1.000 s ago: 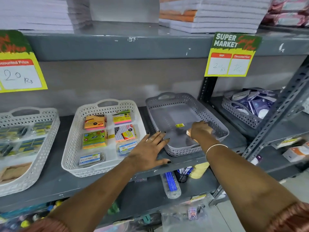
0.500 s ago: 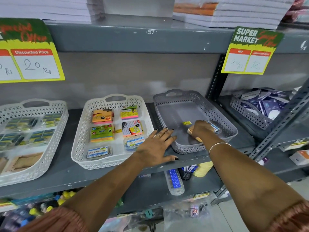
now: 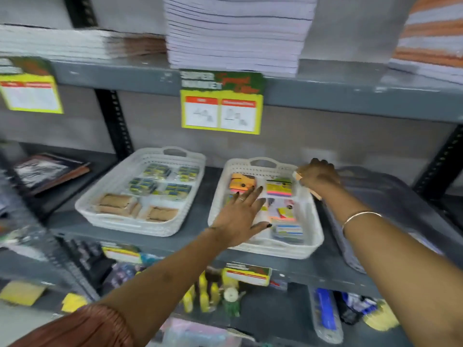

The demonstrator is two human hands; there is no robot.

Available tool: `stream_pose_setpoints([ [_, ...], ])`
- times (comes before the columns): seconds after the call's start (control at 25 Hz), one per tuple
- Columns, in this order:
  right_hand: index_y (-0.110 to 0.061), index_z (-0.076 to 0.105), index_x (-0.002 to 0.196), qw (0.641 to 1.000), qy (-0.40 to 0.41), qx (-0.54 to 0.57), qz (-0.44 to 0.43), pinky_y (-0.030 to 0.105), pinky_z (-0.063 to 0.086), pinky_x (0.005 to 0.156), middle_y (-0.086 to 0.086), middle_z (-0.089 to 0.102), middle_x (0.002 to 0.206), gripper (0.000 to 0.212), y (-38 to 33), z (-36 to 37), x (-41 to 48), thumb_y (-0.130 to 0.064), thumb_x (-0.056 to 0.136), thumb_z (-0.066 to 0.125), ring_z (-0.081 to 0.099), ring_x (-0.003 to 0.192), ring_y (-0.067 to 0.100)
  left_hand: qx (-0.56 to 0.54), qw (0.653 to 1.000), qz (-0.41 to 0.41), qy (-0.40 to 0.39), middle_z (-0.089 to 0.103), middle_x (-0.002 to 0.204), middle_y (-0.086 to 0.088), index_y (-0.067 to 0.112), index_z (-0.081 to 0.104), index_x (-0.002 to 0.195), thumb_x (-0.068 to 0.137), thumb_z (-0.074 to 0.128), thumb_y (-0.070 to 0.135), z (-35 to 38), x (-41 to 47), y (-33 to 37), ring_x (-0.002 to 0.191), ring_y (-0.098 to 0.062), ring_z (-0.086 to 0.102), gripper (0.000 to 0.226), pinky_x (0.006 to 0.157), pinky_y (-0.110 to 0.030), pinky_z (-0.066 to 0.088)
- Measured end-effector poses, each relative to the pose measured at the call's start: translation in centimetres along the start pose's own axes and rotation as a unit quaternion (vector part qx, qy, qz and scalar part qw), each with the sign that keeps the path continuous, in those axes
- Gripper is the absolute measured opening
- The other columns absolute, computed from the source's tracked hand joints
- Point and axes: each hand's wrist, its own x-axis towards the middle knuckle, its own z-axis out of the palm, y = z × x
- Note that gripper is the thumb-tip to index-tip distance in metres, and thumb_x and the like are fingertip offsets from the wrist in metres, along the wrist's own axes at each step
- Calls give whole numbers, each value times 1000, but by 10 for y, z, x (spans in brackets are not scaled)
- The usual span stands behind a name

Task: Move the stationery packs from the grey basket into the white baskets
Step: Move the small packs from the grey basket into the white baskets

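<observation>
My right hand [image 3: 317, 176] hovers over the back right corner of the nearer white basket [image 3: 283, 247], shut on a small pale orange stationery pack [image 3: 298, 175] that is mostly hidden by the fingers. My left hand [image 3: 241, 214] lies flat and open over the left half of that basket, covering some of the colourful sticky-note packs [image 3: 279, 189] inside. A second white basket [image 3: 110, 196] to the left holds blue-yellow packs and brown packs. The grey basket [image 3: 390, 196] sits at the right, blurred, behind my right forearm.
A grey metal shelf [image 3: 190, 242] carries the baskets. Yellow price tags [image 3: 221, 113] hang from the shelf above, which bears stacks of paper [image 3: 238, 33]. Dark books [image 3: 50, 171] lie at far left. The lower shelf holds bottles and a blue-filled pouch [image 3: 325, 314].
My right hand has lifted a pack out of the grey basket and carried it left over the white basket. My left hand slid from the shelf edge onto that basket. The view swung left.
</observation>
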Motion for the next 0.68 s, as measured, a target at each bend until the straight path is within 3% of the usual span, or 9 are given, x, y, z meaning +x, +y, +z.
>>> stream_pose_setpoints([
  [0.2, -6, 52, 127, 995, 1, 9, -101, 40, 46, 99, 17, 54, 130, 50, -140, 20, -34, -28, 83, 59, 49, 124, 34, 16, 990, -142, -4, 3, 161, -5, 15, 18, 147, 93, 33, 55, -13, -73, -124, 148, -20, 2, 70, 119, -41, 8],
  [0.36, -15, 63, 117, 979, -56, 25, -194, 38, 47, 100, 11, 60, 128, 54, -240, 39, -72, -44, 75, 46, 54, 120, 32, 21, 977, -208, -46, 0, 161, -4, 15, 10, 149, 93, 27, 58, -7, -127, -207, 148, -21, -1, 73, 120, -46, 5],
  [0.52, -11, 60, 118, 964, -117, 12, -238, 38, 50, 98, 13, 60, 127, 43, -295, 70, -102, -25, 78, 66, 56, 121, 32, 12, 975, -218, -48, 13, 160, -7, 15, 24, 145, 91, 20, 62, -1, -147, -233, 147, -24, 8, 72, 118, -50, 7],
  [0.68, -11, 58, 118, 955, -151, -41, -252, 38, 49, 92, 13, 60, 125, 38, -308, 103, -123, -23, 83, 64, 55, 120, 33, -6, 977, -213, -27, 15, 159, -8, 14, 28, 144, 93, 24, 59, 3, -148, -234, 147, -25, 10, 68, 117, -51, 8],
])
